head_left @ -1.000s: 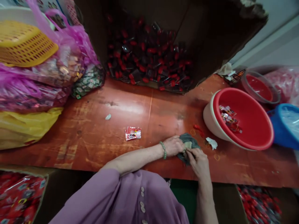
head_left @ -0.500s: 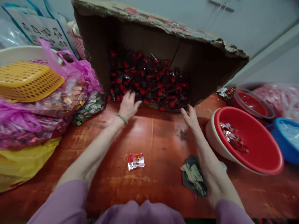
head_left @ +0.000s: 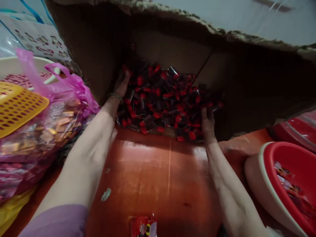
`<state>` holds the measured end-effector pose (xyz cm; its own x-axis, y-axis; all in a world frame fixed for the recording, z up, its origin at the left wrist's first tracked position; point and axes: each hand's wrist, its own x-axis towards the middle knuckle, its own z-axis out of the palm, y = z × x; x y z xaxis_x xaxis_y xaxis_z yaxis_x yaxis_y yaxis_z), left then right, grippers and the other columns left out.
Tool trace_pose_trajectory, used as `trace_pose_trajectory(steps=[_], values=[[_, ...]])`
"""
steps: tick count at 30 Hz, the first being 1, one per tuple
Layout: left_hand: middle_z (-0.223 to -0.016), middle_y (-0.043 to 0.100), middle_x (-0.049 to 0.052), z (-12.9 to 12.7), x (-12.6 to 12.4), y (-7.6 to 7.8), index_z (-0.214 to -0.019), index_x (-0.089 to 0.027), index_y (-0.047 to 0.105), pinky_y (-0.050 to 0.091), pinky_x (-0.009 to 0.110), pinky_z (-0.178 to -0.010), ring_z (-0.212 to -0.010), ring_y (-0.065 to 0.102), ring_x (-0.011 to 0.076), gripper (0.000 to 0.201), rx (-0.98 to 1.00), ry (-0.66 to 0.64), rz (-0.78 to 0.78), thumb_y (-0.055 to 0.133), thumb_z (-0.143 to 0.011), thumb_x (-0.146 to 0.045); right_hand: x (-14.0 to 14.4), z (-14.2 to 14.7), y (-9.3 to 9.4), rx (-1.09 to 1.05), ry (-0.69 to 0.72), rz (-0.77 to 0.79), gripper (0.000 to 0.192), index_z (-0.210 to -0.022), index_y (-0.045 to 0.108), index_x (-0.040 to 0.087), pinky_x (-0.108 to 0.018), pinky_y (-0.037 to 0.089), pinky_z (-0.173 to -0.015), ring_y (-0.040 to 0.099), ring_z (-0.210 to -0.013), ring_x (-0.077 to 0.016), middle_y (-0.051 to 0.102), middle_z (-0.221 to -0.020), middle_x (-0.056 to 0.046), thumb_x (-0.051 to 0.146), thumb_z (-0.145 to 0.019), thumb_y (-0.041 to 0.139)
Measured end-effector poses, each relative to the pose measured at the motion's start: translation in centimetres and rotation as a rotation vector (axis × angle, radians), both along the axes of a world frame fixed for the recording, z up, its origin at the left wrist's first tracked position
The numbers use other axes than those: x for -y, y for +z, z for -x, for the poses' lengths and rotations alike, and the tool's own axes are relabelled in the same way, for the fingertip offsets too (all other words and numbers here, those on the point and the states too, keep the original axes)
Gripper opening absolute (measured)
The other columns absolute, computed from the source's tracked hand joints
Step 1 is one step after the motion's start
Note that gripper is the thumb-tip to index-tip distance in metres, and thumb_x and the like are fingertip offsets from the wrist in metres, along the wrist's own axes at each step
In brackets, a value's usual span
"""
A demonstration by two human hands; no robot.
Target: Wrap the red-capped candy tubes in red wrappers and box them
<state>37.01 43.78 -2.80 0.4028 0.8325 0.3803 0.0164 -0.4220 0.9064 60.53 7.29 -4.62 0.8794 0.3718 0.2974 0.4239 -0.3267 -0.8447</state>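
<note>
A cardboard box (head_left: 177, 49) lies on its side with its mouth facing me, holding a heap of small clear plastic pieces with red ends (head_left: 160, 102). My left hand (head_left: 121, 84) reaches into the box at the heap's left edge, its fingers stretched out and partly lost in shadow. At the heap's right edge, my right hand (head_left: 208, 123) touches the pieces, thumb and fingers apart. Neither hand grips a piece that I can make out. Nearer me on the table lies a red and silver printed packet (head_left: 144, 226), cut off by the frame's bottom edge.
To the right, a red basin (head_left: 269, 164) with several shiny packets sits inside a white one. Clear bags of wrapped sweets (head_left: 56, 131) and a yellow perforated basket (head_left: 22, 105) crowd the left. A white scrap (head_left: 106, 194) lies on the reddish table (head_left: 148, 171).
Both hands have moved forward into the box, the left along the heap's left side, the right along its right side. My view has come closer to the box.
</note>
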Motion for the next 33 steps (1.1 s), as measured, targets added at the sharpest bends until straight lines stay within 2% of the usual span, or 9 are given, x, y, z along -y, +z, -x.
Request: trace_pose_trajectory(steps=[6,10,16,20,23,26,29,31,33], values=[[-0.152,0.05,0.004,0.0,3.4,1.2,-0.142,-0.02,0.05,0.027,0.041,-0.124,-0.144,0.041,0.0213,0.063,-0.273,-0.214,-0.061,0.05,-0.094,-0.06,-2.1,-0.9,-0.2,-0.005,0.047,0.147,0.075,-0.13,0.063,0.022,-0.053,0.035,-0.113,0.052,-0.132,-0.0325,0.064,-0.134,-0.011,0.078,-0.083,0.045],[-0.139,0.061,0.006,-0.3,7.2,1.8,-0.133,-0.019,0.06,0.037,0.041,-0.116,-0.133,0.052,0.0249,0.052,-0.49,-0.34,-0.329,0.048,-0.095,-0.052,-2.8,0.6,0.8,0.011,0.077,0.254,0.079,-0.135,0.06,0.024,-0.054,0.027,-0.119,0.044,-0.14,-0.0331,0.057,-0.144,-0.011,0.08,-0.079,0.05],[-0.141,0.057,0.008,0.6,11.3,1.5,-0.131,-0.022,0.062,0.036,0.048,-0.115,-0.134,0.048,0.0307,0.047,-0.68,-0.337,-0.53,0.05,-0.092,-0.044,-4.4,5.6,2.3,-0.003,0.144,0.512,0.083,-0.149,0.046,0.027,-0.063,0.021,-0.119,0.033,-0.147,-0.0383,0.043,-0.156,-0.013,0.077,-0.083,0.046],[-0.143,0.055,0.008,1.9,14.2,1.1,-0.134,-0.026,0.06,0.042,0.044,-0.11,-0.132,0.051,0.0293,0.046,-0.732,-0.424,-0.572,0.047,-0.094,-0.045,-4.1,7.9,3.0,0.078,0.221,0.6,0.076,-0.151,0.043,0.027,-0.065,0.026,-0.116,0.03,-0.149,-0.0395,0.036,-0.161,-0.013,0.07,-0.088,0.044],[-0.14,0.057,0.009,2.8,15.8,1.1,-0.133,-0.027,0.061,0.045,0.043,-0.107,-0.129,0.054,0.0293,0.048,-0.789,-0.535,-0.543,0.046,-0.094,-0.051,-3.2,8.3,4.0,0.137,0.329,0.651,0.068,-0.144,0.051,0.026,-0.061,0.032,-0.115,0.037,-0.145,-0.0381,0.043,-0.157,-0.013,0.067,-0.091,0.044],[-0.138,0.058,0.011,3.2,15.7,1.8,-0.124,-0.024,0.068,0.045,0.044,-0.107,-0.126,0.056,0.0319,0.053,-0.83,-0.635,-0.535,0.059,-0.085,-0.058,-3.6,7.9,5.8,0.262,0.395,0.583,0.058,-0.124,0.067,0.022,-0.053,0.04,-0.111,0.055,-0.131,-0.0336,0.063,-0.136,-0.013,0.062,-0.096,0.036],[-0.133,0.061,0.009,2.7,13.8,3.1,-0.102,-0.022,0.077,0.046,0.04,-0.105,-0.121,0.059,0.0297,0.048,-0.691,-0.647,-0.55,0.066,-0.078,-0.062,-6.9,6.6,8.0,0.402,0.324,0.461,0.061,-0.113,0.071,0.019,-0.052,0.048,-0.1,0.064,-0.115,-0.0336,0.072,-0.115,-0.015,0.059,-0.099,0.027],[-0.129,0.063,0.008,1.8,11.9,3.9,-0.091,-0.021,0.077,0.046,0.04,-0.106,-0.119,0.059,0.0278,0.046,-0.567,-0.557,-0.572,0.064,-0.08,-0.063,-10.2,5.6,9.1,0.469,0.324,0.467,0.058,-0.117,0.07,0.019,-0.054,0.045,-0.104,0.06,-0.122,-0.0354,0.069,-0.122,-0.015,0.062,-0.097,0.035],[-0.135,0.06,0.008,0.5,10.0,4.1,-0.103,-0.022,0.075,0.041,0.046,-0.11,-0.126,0.054,0.0305,0.049,-0.532,-0.389,-0.573,0.061,-0.082,-0.064,-13.6,4.6,9.5,0.486,0.342,0.487,0.061,-0.129,0.063,0.021,-0.057,0.039,-0.109,0.052,-0.132,-0.0366,0.061,-0.138,-0.015,0.065,-0.093,0.045]])
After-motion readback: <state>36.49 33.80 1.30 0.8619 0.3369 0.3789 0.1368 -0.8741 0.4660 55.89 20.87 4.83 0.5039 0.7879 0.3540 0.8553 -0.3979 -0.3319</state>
